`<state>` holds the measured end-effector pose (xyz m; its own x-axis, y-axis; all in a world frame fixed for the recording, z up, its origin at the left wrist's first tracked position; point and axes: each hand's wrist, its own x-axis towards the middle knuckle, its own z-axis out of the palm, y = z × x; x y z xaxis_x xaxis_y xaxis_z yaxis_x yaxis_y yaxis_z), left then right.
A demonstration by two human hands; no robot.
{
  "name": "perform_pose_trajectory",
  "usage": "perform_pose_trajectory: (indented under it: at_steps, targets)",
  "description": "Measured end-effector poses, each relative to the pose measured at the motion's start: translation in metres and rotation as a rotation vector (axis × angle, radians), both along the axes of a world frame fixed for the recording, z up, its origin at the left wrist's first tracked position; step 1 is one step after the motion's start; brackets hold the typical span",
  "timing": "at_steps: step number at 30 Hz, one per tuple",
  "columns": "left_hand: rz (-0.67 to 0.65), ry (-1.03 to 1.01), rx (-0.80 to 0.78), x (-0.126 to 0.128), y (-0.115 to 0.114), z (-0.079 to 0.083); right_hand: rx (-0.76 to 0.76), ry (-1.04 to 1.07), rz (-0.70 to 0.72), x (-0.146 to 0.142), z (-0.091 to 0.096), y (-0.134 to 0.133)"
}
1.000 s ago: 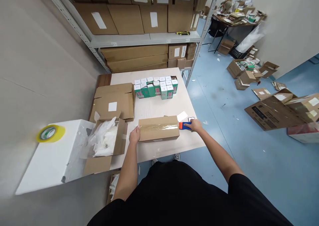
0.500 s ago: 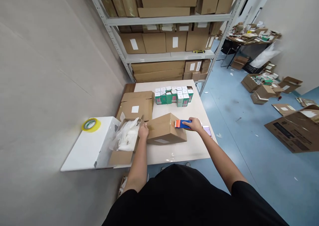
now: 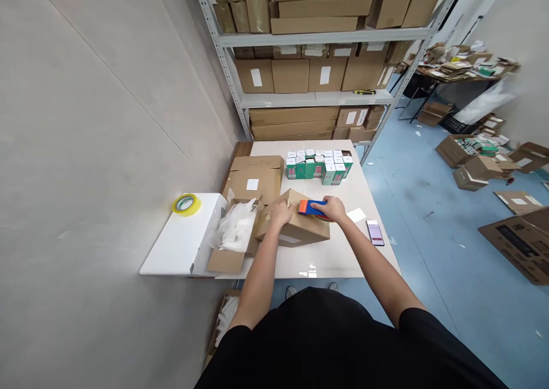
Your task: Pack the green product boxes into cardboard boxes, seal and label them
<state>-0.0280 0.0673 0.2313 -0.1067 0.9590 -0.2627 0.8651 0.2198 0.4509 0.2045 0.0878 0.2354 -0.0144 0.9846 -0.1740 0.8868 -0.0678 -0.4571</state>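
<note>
Although the cardboard carton (image 3: pixel 306 227) on the table (image 3: pixel 338 263) bears a white label (image 3: pixel 290 238), any print there is too small to read. Reaching forward, palm down, the right hand (image 3: pixel 334 208) grips a blue-and-orange tape dispenser (image 3: pixel 311 207); the left hand (image 3: pixel 281 213) touches the carton's top, its finger spread unclear.

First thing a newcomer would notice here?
Probably the bright blue-and-orange tape dispenser in the right hand, at a cardboard box that the left hand touches. Next, the cluster of green-and-white cartons toward the table's far side, and the yellow tape roll on the white surface at left.
</note>
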Motion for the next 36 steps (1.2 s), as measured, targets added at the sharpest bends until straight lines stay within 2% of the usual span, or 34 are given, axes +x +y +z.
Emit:
perform_pose_trajectory:
  at_steps: [4, 8, 13, 16, 19, 21, 24, 28, 33, 36]
  targets:
    - [-0.001, -0.092, 0.008, 0.004, 0.003, -0.015, 0.0, -0.019, -0.009, 0.008, 0.006, -0.004]
    - [0.038, -0.276, 0.047, 0.016, 0.007, -0.037, 0.007, -0.075, -0.018, 0.02, 0.022, -0.006]
    - [0.135, -0.47, 0.021, 0.039, 0.002, -0.077, -0.056, -0.233, 0.054, 0.02, 0.041, -0.003]
    - [0.242, -0.587, -0.031, 0.046, -0.008, -0.105, -0.134, -0.294, 0.113, 0.011, 0.043, 0.0]
    - [0.27, -0.742, -0.021, 0.046, -0.017, -0.123, -0.21, -0.295, 0.157, 0.006, 0.043, 0.006]
    - [0.269, -0.812, -0.008, 0.046, -0.016, -0.128, -0.226, -0.298, 0.171, 0.007, 0.042, 0.013]
    - [0.285, -0.819, -0.03, 0.049, -0.008, -0.126, -0.236, -0.306, 0.181, 0.01, 0.041, 0.022]
    - [0.371, -0.62, -0.046, 0.057, -0.001, -0.118, -0.219, -0.316, 0.202, 0.01, 0.035, 0.027]
    - [0.309, -0.533, -0.028, 0.056, -0.004, -0.114, -0.209, -0.315, 0.242, 0.008, 0.026, 0.031]
    - [0.308, -0.49, -0.042, 0.053, -0.004, -0.115, -0.199, -0.314, 0.241, 0.022, 0.024, 0.034]
